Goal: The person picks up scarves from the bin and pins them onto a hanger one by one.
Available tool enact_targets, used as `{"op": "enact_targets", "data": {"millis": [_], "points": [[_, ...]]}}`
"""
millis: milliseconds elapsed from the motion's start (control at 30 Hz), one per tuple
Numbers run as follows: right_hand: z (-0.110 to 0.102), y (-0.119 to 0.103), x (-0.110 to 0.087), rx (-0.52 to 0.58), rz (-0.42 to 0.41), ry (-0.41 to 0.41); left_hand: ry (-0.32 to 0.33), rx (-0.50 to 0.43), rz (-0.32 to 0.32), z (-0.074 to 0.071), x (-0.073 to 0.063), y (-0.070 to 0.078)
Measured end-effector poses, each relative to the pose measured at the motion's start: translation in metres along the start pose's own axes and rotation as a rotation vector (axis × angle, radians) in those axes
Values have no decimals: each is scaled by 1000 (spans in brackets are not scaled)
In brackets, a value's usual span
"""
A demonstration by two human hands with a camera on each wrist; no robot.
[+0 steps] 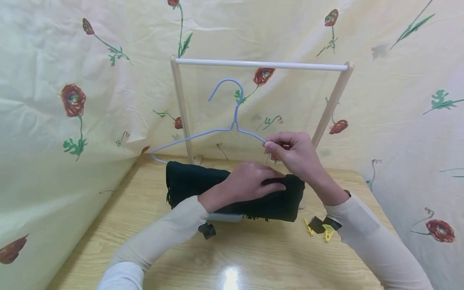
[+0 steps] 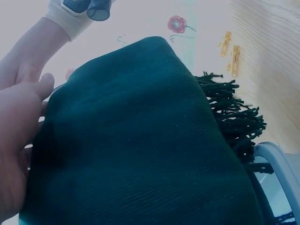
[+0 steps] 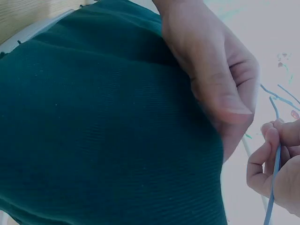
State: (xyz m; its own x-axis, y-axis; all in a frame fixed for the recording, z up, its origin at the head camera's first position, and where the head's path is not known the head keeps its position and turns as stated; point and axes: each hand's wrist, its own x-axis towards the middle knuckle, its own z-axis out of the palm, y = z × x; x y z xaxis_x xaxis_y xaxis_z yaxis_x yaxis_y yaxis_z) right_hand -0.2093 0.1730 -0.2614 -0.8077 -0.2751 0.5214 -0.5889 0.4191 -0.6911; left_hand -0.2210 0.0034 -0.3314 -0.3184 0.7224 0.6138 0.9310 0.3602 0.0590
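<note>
A dark green fringed scarf (image 1: pixel 203 179) lies folded over the lower bar of a blue clothes hanger (image 1: pixel 192 137), whose hook rises to the upper left. My right hand (image 1: pixel 293 155) pinches the hanger's right shoulder between thumb and fingertips. Over the scarf's top edge rests my left hand (image 1: pixel 250 181), fingers extended and thumb spread apart. In the right wrist view, the left hand (image 3: pixel 211 65) lies along the scarf's edge, its fingers partly hidden behind the cloth. Fringe (image 2: pixel 234 117) hangs from the scarf's far side in the left wrist view.
Behind the hanger stands a rack with a white rail (image 1: pixel 261 63) and wooden posts. A pale grey container (image 1: pixel 224 218) shows under the scarf. Yellow clothespins (image 1: pixel 328 233) lie right on the wooden table (image 1: pixel 282 257). Flower-patterned cloth (image 1: pixel 137 80) surrounds the table.
</note>
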Motion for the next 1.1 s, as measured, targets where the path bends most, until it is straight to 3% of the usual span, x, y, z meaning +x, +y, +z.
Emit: {"op": "enact_targets", "data": {"millis": [167, 267, 567, 700, 833, 933, 1000, 1100], "points": [[-2, -1, 0, 22, -1, 8, -148, 52, -184, -5, -3, -2], [-2, -2, 1, 29, 0, 6, -177, 48, -242, -6, -5, -4], [-3, -3, 3, 23, 0, -5, -106, 16, -190, -9, -9, -8], [-6, -3, 4, 10, -18, 1, -171, 40, -218, -20, -12, -9], [-9, -3, 5, 9, -43, 5, -270, 63, -295, -33, -17, -10], [-10, -3, 6, -3, -56, 4, -295, 58, -321, -39, -20, -11], [-10, -4, 7, -14, -63, 4, -271, 53, -301, -40, -22, -12], [-9, -4, 8, -23, -66, 0, -178, 64, -223, -38, -25, -14]]}}
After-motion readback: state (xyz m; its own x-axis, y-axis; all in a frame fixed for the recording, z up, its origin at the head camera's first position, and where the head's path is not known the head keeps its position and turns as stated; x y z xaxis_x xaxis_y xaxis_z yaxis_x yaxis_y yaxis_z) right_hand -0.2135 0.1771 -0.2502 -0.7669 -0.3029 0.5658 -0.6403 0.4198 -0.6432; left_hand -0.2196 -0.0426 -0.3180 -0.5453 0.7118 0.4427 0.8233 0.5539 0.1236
